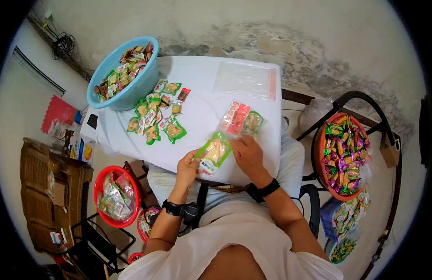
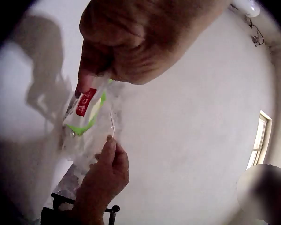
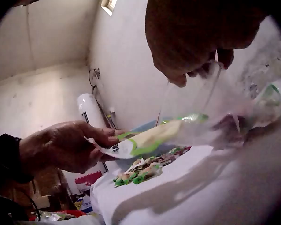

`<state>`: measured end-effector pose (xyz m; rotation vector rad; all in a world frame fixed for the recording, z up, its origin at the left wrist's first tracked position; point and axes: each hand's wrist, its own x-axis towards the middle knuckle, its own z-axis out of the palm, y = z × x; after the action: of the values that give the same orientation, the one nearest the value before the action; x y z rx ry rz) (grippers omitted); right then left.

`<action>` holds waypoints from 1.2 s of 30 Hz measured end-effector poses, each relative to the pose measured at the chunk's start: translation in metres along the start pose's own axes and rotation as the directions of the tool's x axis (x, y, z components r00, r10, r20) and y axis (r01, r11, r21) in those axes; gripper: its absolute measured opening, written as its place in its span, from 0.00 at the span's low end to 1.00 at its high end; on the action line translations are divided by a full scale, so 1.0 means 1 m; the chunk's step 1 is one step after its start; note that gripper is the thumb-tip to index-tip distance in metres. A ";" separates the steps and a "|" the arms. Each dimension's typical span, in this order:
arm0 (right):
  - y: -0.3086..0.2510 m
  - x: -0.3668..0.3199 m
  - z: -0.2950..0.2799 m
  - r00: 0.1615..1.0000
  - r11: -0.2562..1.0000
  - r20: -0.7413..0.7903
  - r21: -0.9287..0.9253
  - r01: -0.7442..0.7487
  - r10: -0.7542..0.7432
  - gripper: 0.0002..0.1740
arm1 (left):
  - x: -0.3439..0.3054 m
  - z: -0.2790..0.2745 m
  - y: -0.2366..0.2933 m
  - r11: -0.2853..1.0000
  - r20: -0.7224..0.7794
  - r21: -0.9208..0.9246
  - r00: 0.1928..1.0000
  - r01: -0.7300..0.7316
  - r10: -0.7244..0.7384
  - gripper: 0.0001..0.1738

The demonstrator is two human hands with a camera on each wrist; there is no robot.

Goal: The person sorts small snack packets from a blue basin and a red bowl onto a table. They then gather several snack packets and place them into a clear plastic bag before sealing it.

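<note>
In the head view, the left hand [image 1: 187, 169] pinches the lower left of a green-edged packet [image 1: 217, 149] with pale contents, held over the table's near edge. Opposite it, the right hand [image 1: 250, 157] grips clear plastic at the packet's upper right. The right wrist view shows the right hand [image 3: 196, 37] holding up clear film [image 3: 210, 89] above the packet [image 3: 157, 136], whose end is in the left hand [image 3: 68, 145]. Whether the packet lies inside the film is unclear. Just beyond the right hand lie a red-and-white packet [image 1: 235, 117] and a green-edged one [image 1: 252, 122].
A blue basin [image 1: 148, 77] of small packets stands on the white table [image 1: 197, 88], with loose packets [image 1: 153, 114] beside it. Flat clear bags [image 1: 244, 80] lie at the back right. An orange basket [image 1: 321, 163] of wrapped sweets stands right; a red basin [image 1: 98, 186] sits lower left.
</note>
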<state>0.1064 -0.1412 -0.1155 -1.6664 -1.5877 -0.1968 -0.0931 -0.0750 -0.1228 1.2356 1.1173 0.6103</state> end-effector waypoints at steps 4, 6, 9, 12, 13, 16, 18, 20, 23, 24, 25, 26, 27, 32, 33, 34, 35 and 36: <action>-0.006 -0.004 0.003 0.991 0.999 0.136 0.039 -0.015 0.009 0.05 | -0.001 0.011 0.001 1.000 0.060 -0.024 0.998 0.012 -0.011 0.17; -0.010 -0.005 0.007 0.991 0.999 0.130 0.052 0.004 -0.011 0.05 | -0.001 0.019 0.011 0.997 0.130 0.075 0.991 0.016 -0.026 0.18; -0.012 -0.007 0.011 0.992 0.995 0.127 0.102 0.010 -0.023 0.07 | 0.014 0.026 0.006 0.985 0.188 0.172 0.982 -0.016 -0.017 0.19; -0.014 -0.009 0.007 0.989 0.988 0.149 0.150 -0.047 0.024 0.07 | 0.029 0.037 0.002 0.972 0.186 0.222 0.982 -0.075 0.033 0.18; -0.014 -0.009 0.006 0.983 0.982 0.171 0.160 -0.100 0.072 0.07 | 0.030 0.045 0.005 1.000 0.135 -0.009 0.990 -0.029 0.030 0.17; -0.013 -0.009 0.007 0.992 0.971 0.114 0.227 -0.081 0.056 0.07 | 0.050 0.061 -0.028 0.920 0.192 -0.387 0.981 0.067 0.009 0.19; -0.009 -0.011 0.009 0.993 0.977 0.105 0.199 -0.071 0.051 0.07 | 0.046 0.069 -0.018 0.879 0.340 -0.441 0.940 0.180 -0.021 0.26; -0.007 -0.010 0.008 0.995 0.981 0.098 0.189 -0.041 0.023 0.08 | 0.059 0.073 -0.030 0.864 0.383 -0.467 0.924 0.187 0.007 0.26; -0.010 -0.011 0.003 0.991 0.975 0.130 0.215 -0.055 0.027 0.09 | 0.073 0.078 -0.034 0.858 0.393 -0.479 0.919 0.185 0.021 0.29; -0.010 -0.013 0.004 0.988 0.970 0.139 0.224 -0.095 0.064 0.09 | 0.071 0.083 -0.023 0.841 0.383 -0.510 0.923 0.180 0.035 0.29; -0.009 -0.014 0.004 0.983 0.964 0.149 0.230 -0.136 0.103 0.10 | 0.070 0.085 -0.017 0.823 0.376 -0.541 0.925 0.175 0.050 0.29; -0.008 -0.014 0.004 0.984 0.962 0.154 0.243 -0.124 0.088 0.10 | 0.074 0.083 -0.021 0.822 0.357 -0.546 0.932 0.162 0.053 0.29; -0.006 -0.014 0.002 0.982 0.956 0.152 0.253 -0.147 0.110 0.09 | 0.081 0.081 -0.032 0.966 0.390 -0.154 0.885 -0.209 0.254 0.31; -0.003 -0.014 0.000 0.983 0.974 0.151 0.187 -0.131 0.104 0.05 | 0.090 0.085 -0.056 0.799 0.399 0.331 0.842 -0.502 0.363 0.30; -0.004 -0.015 0.001 0.978 0.962 0.169 0.220 -0.161 0.125 0.05 | 0.087 0.088 -0.046 0.798 0.394 0.332 0.843 -0.502 0.367 0.30; -0.005 -0.017 0.002 0.971 0.948 0.191 0.253 -0.192 0.146 0.06 | 0.085 0.091 -0.036 0.810 0.343 0.177 0.806 -0.559 0.482 0.29; -0.004 -0.017 0.003 0.971 0.948 0.195 0.258 -0.188 0.139 0.06 | 0.085 0.094 -0.030 0.791 0.271 0.021 0.765 -0.611 0.584 0.28; -0.003 -0.018 0.005 0.982 0.963 0.148 0.223 -0.153 0.121 0.05 | 0.089 0.099 -0.029 0.792 0.263 0.024 0.768 -0.610 0.584 0.28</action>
<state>0.0985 -0.1520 -0.1283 -1.6227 -1.5193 0.1710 0.0243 -0.0477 -0.1857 1.7333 0.5326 0.8538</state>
